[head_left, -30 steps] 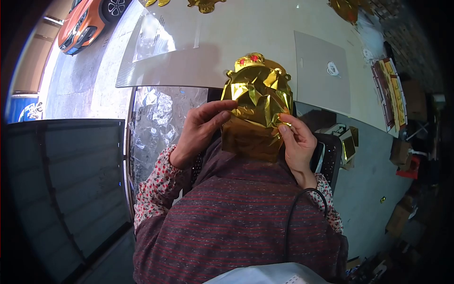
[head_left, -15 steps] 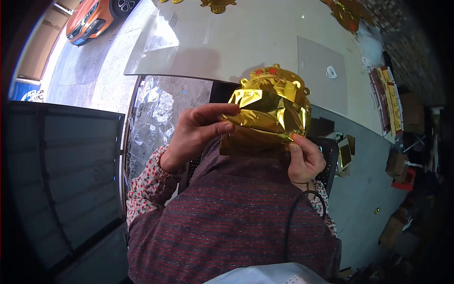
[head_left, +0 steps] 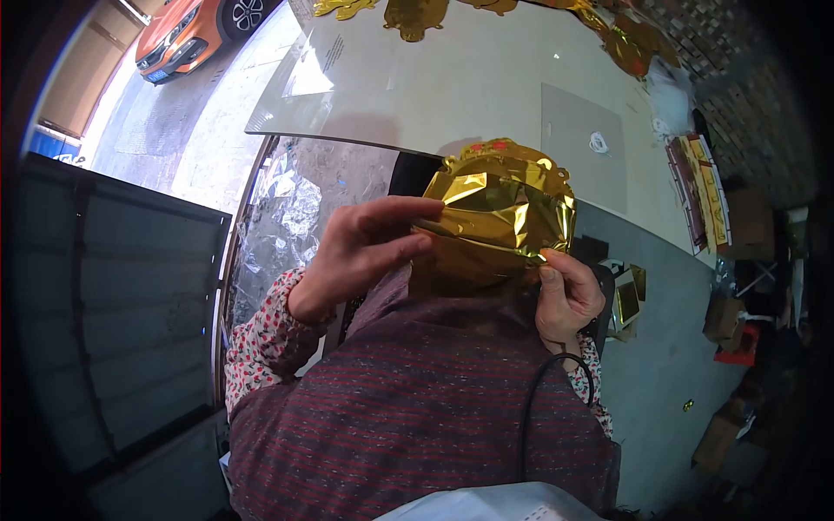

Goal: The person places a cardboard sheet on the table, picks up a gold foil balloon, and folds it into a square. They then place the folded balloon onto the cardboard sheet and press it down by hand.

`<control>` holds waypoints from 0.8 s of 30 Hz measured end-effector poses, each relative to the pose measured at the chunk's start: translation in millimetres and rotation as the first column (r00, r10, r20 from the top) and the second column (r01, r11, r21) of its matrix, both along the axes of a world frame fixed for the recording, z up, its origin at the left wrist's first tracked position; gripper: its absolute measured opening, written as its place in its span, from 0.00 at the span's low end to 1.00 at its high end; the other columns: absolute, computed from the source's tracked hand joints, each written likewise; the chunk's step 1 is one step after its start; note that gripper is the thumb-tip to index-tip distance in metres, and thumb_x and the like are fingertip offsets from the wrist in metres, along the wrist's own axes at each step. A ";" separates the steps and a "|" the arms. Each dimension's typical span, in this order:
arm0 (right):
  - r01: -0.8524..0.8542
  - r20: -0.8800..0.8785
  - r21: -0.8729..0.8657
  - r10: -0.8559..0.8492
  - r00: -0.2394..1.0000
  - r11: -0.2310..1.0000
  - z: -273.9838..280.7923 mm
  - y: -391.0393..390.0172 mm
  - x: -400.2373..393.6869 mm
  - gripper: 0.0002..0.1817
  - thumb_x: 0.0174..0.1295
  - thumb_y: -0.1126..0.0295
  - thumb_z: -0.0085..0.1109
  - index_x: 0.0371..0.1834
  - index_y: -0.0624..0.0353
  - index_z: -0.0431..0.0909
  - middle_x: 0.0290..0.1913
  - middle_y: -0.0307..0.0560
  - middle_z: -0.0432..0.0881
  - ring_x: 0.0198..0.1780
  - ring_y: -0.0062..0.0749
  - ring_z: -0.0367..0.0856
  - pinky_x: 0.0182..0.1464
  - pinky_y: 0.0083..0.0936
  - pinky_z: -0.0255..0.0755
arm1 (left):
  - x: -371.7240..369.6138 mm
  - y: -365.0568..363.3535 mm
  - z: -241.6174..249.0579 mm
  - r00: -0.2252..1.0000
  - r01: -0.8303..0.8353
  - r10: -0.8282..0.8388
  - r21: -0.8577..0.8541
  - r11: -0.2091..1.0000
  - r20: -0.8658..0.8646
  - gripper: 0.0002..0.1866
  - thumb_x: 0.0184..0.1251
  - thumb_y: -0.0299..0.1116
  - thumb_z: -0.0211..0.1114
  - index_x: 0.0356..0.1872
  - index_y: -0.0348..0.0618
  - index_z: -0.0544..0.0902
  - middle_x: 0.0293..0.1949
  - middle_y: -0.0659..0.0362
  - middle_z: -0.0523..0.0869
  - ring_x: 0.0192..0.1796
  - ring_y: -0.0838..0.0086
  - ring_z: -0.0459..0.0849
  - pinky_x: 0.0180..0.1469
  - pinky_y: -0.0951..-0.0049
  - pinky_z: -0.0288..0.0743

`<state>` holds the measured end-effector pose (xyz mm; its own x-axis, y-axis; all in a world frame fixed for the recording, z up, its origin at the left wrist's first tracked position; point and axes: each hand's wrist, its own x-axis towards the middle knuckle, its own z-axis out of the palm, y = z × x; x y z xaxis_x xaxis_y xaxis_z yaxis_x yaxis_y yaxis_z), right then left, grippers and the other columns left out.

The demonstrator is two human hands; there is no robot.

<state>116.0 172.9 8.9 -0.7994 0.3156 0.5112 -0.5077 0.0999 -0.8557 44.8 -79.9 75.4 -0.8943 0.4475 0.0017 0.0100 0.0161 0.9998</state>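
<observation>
In front of my torso is a shiny gold foil piece [head_left: 495, 221], creased across its middle. Small loops and red spots show along its scalloped far edge, and a flat flap of it hangs toward my chest. My right hand [head_left: 569, 300] pinches the near right edge between thumb and forefinger. At the left side is my left hand [head_left: 365, 247], its forefinger stretched to the foil's edge and its thumb held apart below. The other fingers of that hand are curled behind and partly hidden.
Beyond the foil stands a pale table [head_left: 452, 87] with more gold foil shapes [head_left: 415, 19] at its far side. A grey sheet [head_left: 582, 165] lies on it, bearing a small white coil [head_left: 598, 143]. Boxes [head_left: 725, 317] stand to the right; a dark panel [head_left: 130, 313] is at left.
The foil has shifted slightly down in view and tipped, so its far edge looks flatter. My left forefinger and thumb remain apart at its side; my right pinch holds.
</observation>
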 end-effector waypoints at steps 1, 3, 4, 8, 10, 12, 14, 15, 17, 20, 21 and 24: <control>-0.008 -0.005 0.009 0.008 1.000 1.000 1.3 -0.2 1.0 0.09 0.61 0.83 0.68 0.45 0.66 0.86 0.38 0.49 0.90 0.38 0.19 0.85 0.42 0.15 0.76 | -1.1 -1.4 -0.4 1.000 0.001 -0.002 0.023 1.000 0.018 0.17 0.65 0.21 0.69 0.55 0.32 0.84 0.49 0.52 0.89 0.52 0.73 0.87 0.56 0.73 0.82; -0.023 -0.015 0.029 0.023 1.000 0.999 3.6 0.2 2.7 0.09 0.61 0.83 0.67 0.45 0.66 0.86 0.38 0.49 0.90 0.37 0.19 0.84 0.42 0.15 0.76 | -0.4 -1.8 -1.8 1.000 0.002 -0.003 0.052 0.999 0.026 0.17 0.66 0.20 0.69 0.56 0.32 0.83 0.51 0.52 0.88 0.52 0.73 0.86 0.57 0.73 0.81; -0.017 -0.020 0.040 0.018 1.000 0.999 3.9 0.2 3.0 0.09 0.61 0.83 0.67 0.45 0.66 0.86 0.38 0.49 0.90 0.37 0.19 0.84 0.42 0.15 0.76 | 0.3 -1.6 -2.6 1.000 0.001 -0.002 0.057 0.998 0.016 0.17 0.66 0.20 0.68 0.56 0.32 0.82 0.52 0.52 0.87 0.53 0.73 0.86 0.58 0.73 0.81; -0.007 -0.021 0.053 0.008 1.000 0.999 3.5 0.0 4.3 0.09 0.61 0.82 0.68 0.45 0.66 0.86 0.38 0.48 0.90 0.37 0.18 0.84 0.42 0.15 0.76 | 5.6 -2.3 0.3 0.998 -0.005 -0.004 0.127 0.992 0.070 0.17 0.67 0.18 0.66 0.56 0.32 0.81 0.54 0.52 0.85 0.55 0.73 0.84 0.59 0.72 0.80; -0.006 -0.011 0.044 0.006 1.000 0.999 3.8 -0.3 5.2 0.09 0.62 0.82 0.68 0.45 0.66 0.86 0.39 0.49 0.90 0.37 0.19 0.84 0.42 0.15 0.76 | 7.6 0.7 -4.7 0.997 -0.002 0.015 0.186 0.983 -0.070 0.15 0.68 0.18 0.65 0.55 0.33 0.82 0.53 0.55 0.86 0.55 0.75 0.84 0.58 0.75 0.80; -0.003 0.004 0.033 0.002 1.000 0.999 4.0 -1.1 6.1 0.09 0.62 0.82 0.68 0.45 0.66 0.86 0.39 0.49 0.90 0.38 0.19 0.85 0.43 0.15 0.76 | 8.3 1.5 -5.4 0.985 -0.003 0.032 0.168 0.986 -0.172 0.14 0.67 0.18 0.65 0.53 0.35 0.83 0.52 0.56 0.86 0.55 0.75 0.85 0.57 0.76 0.81; -0.008 -0.011 0.032 0.009 1.000 0.999 4.0 -0.9 6.9 0.09 0.62 0.82 0.68 0.45 0.66 0.86 0.39 0.49 0.90 0.39 0.20 0.85 0.44 0.15 0.77 | 9.3 0.1 -1.8 0.970 -0.023 0.040 0.074 0.997 -0.238 0.13 0.66 0.18 0.66 0.51 0.36 0.83 0.51 0.55 0.86 0.55 0.74 0.85 0.56 0.75 0.81; -0.012 -0.019 0.031 0.012 1.000 0.999 4.1 -0.7 7.1 0.09 0.62 0.82 0.68 0.45 0.65 0.86 0.39 0.49 0.90 0.39 0.20 0.85 0.44 0.15 0.77 | 10.4 -0.5 0.0 0.960 -0.042 0.044 0.013 0.999 -0.278 0.13 0.65 0.19 0.67 0.51 0.36 0.84 0.52 0.54 0.86 0.55 0.72 0.85 0.56 0.74 0.81; -0.010 -0.031 0.035 0.011 0.999 0.999 3.5 -0.5 7.5 0.09 0.62 0.82 0.68 0.45 0.65 0.86 0.40 0.49 0.90 0.40 0.20 0.86 0.44 0.16 0.77 | 12.8 -1.7 3.8 0.934 -0.086 0.042 -0.108 0.990 -0.356 0.13 0.64 0.19 0.68 0.49 0.37 0.84 0.52 0.53 0.86 0.54 0.69 0.86 0.54 0.71 0.81; -0.018 -0.046 0.023 0.019 0.999 1.000 3.1 -0.7 7.8 0.09 0.61 0.82 0.68 0.45 0.65 0.86 0.40 0.50 0.90 0.40 0.21 0.86 0.44 0.17 0.78 | 14.0 -0.9 9.7 0.877 -0.130 0.033 -0.170 0.977 -0.479 0.11 0.63 0.20 0.69 0.47 0.37 0.85 0.52 0.52 0.86 0.52 0.65 0.87 0.53 0.69 0.81; -0.022 -0.051 0.016 0.023 0.998 1.000 3.1 -0.7 7.9 0.09 0.61 0.82 0.68 0.45 0.65 0.86 0.40 0.50 0.90 0.40 0.21 0.86 0.44 0.17 0.78 | 14.6 -0.5 11.0 0.868 -0.136 0.030 -0.178 0.975 -0.495 0.11 0.63 0.20 0.69 0.46 0.37 0.85 0.52 0.52 0.86 0.52 0.64 0.88 0.52 0.69 0.82; -0.015 -0.051 0.028 0.016 0.999 0.999 3.3 -0.5 8.4 0.09 0.61 0.82 0.68 0.45 0.66 0.86 0.40 0.50 0.90 0.40 0.21 0.86 0.45 0.17 0.78 | 15.7 0.4 13.3 0.840 -0.153 0.022 -0.198 0.968 -0.541 0.09 0.63 0.21 0.69 0.45 0.37 0.85 0.51 0.51 0.86 0.49 0.63 0.88 0.50 0.68 0.82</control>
<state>124.5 172.4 12.2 -0.7767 0.2885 0.5599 -0.5523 0.1153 -0.8256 60.5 -79.5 88.8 -0.8190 0.4142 0.3970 0.5258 0.2649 0.8083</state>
